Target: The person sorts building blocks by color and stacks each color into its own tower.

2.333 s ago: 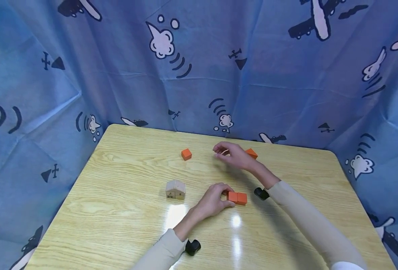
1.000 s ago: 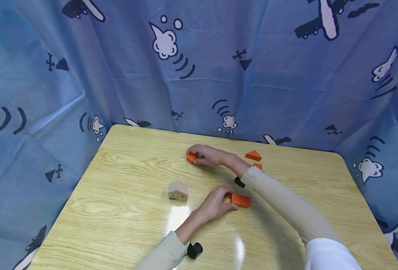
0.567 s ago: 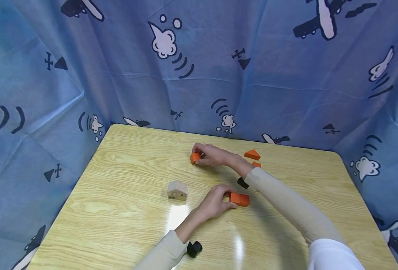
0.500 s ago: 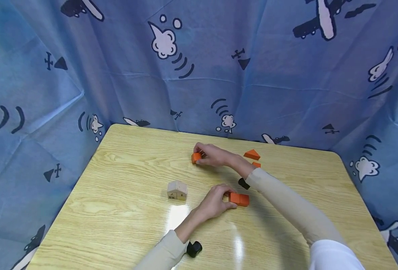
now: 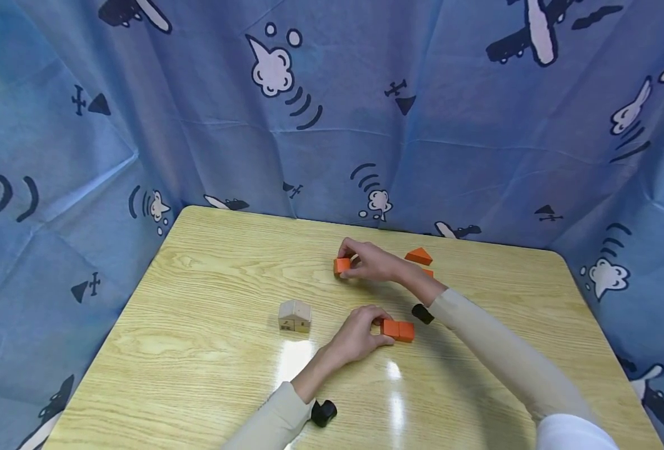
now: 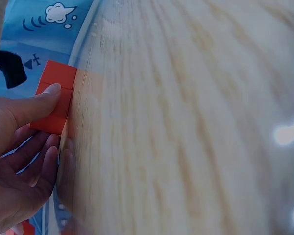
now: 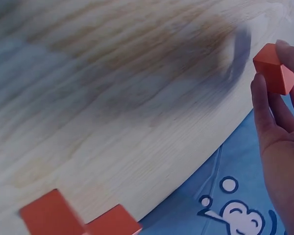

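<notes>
In the head view, two orange cubes stand side by side on the wooden table. My left hand holds the left one between thumb and fingers. The left wrist view shows the thumb laid across the face of this orange block, with the other block beyond it. Farther back, my right hand pinches a single orange cube. Seen from the right wrist, thumb and fingertips grip that cube on opposite sides, and a shadow falls on the table nearby.
A small house of pale wooden blocks stands left of the left hand. An orange triangular block lies behind the right forearm, which partly covers another orange block. A blue patterned curtain hangs behind the table.
My right hand reached left to the lone orange cube at the back, took hold of it and has carried it rightward. The left hand stays at the two cubes.
</notes>
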Action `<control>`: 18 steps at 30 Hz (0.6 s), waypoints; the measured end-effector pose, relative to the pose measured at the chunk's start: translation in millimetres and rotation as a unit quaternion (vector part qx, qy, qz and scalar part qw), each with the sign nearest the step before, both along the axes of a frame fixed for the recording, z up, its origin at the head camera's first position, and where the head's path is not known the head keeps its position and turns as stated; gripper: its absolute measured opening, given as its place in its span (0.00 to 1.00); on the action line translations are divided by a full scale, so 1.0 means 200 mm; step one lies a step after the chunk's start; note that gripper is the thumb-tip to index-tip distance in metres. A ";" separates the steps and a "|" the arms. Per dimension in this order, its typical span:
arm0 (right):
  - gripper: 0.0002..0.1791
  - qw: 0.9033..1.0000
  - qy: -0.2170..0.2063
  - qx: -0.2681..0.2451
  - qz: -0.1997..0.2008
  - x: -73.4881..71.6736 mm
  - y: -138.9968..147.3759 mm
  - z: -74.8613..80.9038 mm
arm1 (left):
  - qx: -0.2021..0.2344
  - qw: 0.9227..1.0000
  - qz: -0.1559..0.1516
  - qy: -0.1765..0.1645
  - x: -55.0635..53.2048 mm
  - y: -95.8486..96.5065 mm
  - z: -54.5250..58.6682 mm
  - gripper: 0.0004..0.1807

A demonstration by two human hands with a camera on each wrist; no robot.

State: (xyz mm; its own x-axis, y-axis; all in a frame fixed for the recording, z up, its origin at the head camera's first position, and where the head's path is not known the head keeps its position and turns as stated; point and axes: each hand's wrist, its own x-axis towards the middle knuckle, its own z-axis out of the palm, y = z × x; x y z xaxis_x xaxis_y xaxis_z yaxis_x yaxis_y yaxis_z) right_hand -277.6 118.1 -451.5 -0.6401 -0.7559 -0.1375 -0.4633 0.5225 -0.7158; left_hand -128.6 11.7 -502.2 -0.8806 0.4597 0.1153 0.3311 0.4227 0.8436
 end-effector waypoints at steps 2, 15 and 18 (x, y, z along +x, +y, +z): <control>0.22 1.000 0.007 -0.002 -0.002 0.01 0.03 0.00 | 0.001 1.000 0.001 0.000 0.00 0.00 0.00 0.16; 0.30 0.998 0.018 -0.023 -0.052 0.10 0.20 0.00 | 0.003 1.000 0.003 -0.002 0.00 0.00 -0.01 0.15; 0.30 0.997 0.018 -0.031 -0.063 0.12 0.25 0.00 | 0.002 1.000 0.002 0.001 0.00 0.01 -0.01 0.15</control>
State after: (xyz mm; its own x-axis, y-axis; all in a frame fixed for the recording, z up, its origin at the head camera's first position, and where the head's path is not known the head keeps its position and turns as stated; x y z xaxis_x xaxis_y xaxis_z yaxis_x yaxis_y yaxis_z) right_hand -253.8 167.1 -452.1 -0.7339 -0.6759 -0.0682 -0.4228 0.5330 -0.7329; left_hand -127.8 13.2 -503.9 -0.8824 0.4553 0.1186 0.3309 0.4213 0.8444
